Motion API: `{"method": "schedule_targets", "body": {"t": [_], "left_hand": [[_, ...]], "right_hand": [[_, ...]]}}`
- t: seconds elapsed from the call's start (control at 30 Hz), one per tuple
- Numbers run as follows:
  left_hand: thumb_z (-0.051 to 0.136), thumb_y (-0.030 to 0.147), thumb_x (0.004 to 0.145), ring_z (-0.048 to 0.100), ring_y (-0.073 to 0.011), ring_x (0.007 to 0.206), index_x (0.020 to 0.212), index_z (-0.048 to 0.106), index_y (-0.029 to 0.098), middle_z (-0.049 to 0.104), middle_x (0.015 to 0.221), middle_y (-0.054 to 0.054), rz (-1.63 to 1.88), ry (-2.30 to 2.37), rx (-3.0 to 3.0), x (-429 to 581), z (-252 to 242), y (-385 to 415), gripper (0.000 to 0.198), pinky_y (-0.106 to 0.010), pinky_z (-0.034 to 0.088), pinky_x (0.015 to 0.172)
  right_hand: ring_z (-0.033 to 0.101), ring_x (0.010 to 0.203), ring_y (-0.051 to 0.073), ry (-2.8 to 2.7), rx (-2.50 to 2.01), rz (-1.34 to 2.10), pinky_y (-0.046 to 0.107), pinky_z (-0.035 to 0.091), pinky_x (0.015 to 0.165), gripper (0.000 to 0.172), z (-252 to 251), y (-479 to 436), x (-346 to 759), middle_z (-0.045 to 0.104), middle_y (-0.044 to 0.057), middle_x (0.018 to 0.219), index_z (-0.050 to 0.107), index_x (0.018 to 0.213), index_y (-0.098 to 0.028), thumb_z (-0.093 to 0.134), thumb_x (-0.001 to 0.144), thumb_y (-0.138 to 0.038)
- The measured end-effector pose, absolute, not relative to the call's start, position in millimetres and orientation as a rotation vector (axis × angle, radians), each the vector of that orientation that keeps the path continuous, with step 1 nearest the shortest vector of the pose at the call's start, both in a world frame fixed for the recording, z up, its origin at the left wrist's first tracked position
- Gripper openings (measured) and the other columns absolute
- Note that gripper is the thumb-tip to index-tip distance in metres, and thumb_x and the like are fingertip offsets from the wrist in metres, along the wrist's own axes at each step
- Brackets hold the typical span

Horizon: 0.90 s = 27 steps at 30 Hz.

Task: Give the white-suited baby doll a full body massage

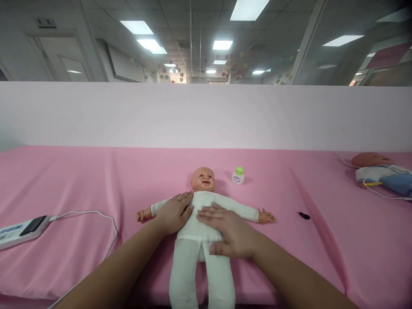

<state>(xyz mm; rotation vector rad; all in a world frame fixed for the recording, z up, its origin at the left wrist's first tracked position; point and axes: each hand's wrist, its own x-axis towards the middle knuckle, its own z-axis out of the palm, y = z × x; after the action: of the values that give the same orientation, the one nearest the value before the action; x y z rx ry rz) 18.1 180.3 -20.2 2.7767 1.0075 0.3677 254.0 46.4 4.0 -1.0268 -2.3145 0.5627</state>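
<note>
A baby doll (pixel 203 223) with a cloth body in white lies on its back on the pink sheet (pixel 96 180), head away from me and arms spread wide. My left hand (pixel 175 213) rests on the doll's shoulder and upper chest on the left side, fingers stretched toward its neck. Across the doll's chest and belly lies my right hand (pixel 230 231), palm down, its fingers slightly apart and the thumb near the doll's hip. Neither hand grasps anything. Beside the doll's head, to the right, stands a small white bottle (pixel 238 177) with a green cap.
On the left lies a white handheld device (pixel 24 231) with a dark screen and a white cable (pixel 111 219). A small black object (pixel 304 215) is at right. Another doll (pixel 371 159) in white and blue lies far right. A white partition (pixel 206 116) borders the back.
</note>
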Motion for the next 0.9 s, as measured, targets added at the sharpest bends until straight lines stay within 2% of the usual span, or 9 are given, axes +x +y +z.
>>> {"method": "schedule_targets", "body": {"t": [0.13, 0.27, 0.5, 0.67, 0.73, 0.9], "left_hand": [[0.03, 0.048, 0.108, 0.043, -0.0271, 0.151, 0.16, 0.041, 0.009, 0.046, 0.162, -0.014, 0.374, 0.997, 2.78, 18.3, -19.4, 179.6, 0.066, -0.044, 0.031, 0.128], [0.03, 0.05, 0.108, 0.043, -0.0275, 0.151, 0.16, 0.041, 0.01, 0.045, 0.162, -0.014, 0.396, 0.984, 2.768, 17.1, -19.3, 178.1, 0.066, -0.045, 0.031, 0.128], [0.03, 0.055, 0.107, 0.046, -0.0289, 0.149, 0.159, 0.044, 0.011, 0.048, 0.161, -0.014, 0.348, 1.028, 2.741, 16.7, -7.4, 178.6, 0.069, -0.046, 0.036, 0.125], [0.035, 0.051, 0.106, 0.046, -0.0309, 0.149, 0.157, 0.046, 0.009, 0.047, 0.161, -0.016, 0.306, 1.064, 2.756, 12.3, 14.6, 157.8, 0.068, -0.048, 0.036, 0.125], [0.039, 0.051, 0.105, 0.041, -0.0301, 0.152, 0.159, 0.044, 0.012, 0.042, 0.164, -0.014, 0.315, 0.922, 2.765, 7.7, 23.0, 138.3, 0.067, -0.048, 0.034, 0.127], [0.047, 0.048, 0.105, 0.033, -0.027, 0.156, 0.165, 0.032, 0.032, 0.034, 0.169, -0.001, 0.242, 0.459, 2.694, 5.0, 33.0, 95.1, 0.064, -0.048, 0.026, 0.131]], "right_hand": [[0.024, 0.159, 0.034, -2.321, -1.327, 0.518, 0.054, 0.014, 0.132, 0.101, 2.6, 61.1, 265.6, 0.027, 0.013, 0.17, 0.03, 0.165, -0.017, 0.054, 0.091, -0.082], [0.018, 0.161, 0.032, -2.255, -1.589, 0.533, 0.051, 0.019, 0.132, 0.1, 0.4, 68.7, 276.2, 0.016, 0.011, 0.173, 0.019, 0.167, -0.016, 0.047, 0.096, -0.08], [0.025, 0.158, 0.037, -2.105, -1.807, 0.465, 0.054, 0.025, 0.129, 0.112, -4.6, 65.5, 279.1, 0.025, 0.017, 0.17, 0.023, 0.166, -0.009, 0.051, 0.089, -0.085], [0.029, 0.156, 0.039, -2.077, -1.829, 0.441, 0.055, 0.028, 0.127, 0.111, -5.2, 62.2, 279.3, 0.032, 0.019, 0.167, 0.028, 0.165, -0.008, 0.053, 0.088, -0.084], [0.031, 0.155, 0.039, -2.083, -1.802, 0.443, 0.054, 0.029, 0.127, 0.11, -3.6, 61.3, 280.1, 0.033, 0.02, 0.167, 0.03, 0.164, -0.009, 0.054, 0.088, -0.084], [0.034, 0.154, 0.039, -2.089, -1.76, 0.458, 0.054, 0.031, 0.126, 0.111, -1.6, 60.7, 281.5, 0.035, 0.021, 0.166, 0.031, 0.164, -0.008, 0.061, 0.085, -0.081]]}}
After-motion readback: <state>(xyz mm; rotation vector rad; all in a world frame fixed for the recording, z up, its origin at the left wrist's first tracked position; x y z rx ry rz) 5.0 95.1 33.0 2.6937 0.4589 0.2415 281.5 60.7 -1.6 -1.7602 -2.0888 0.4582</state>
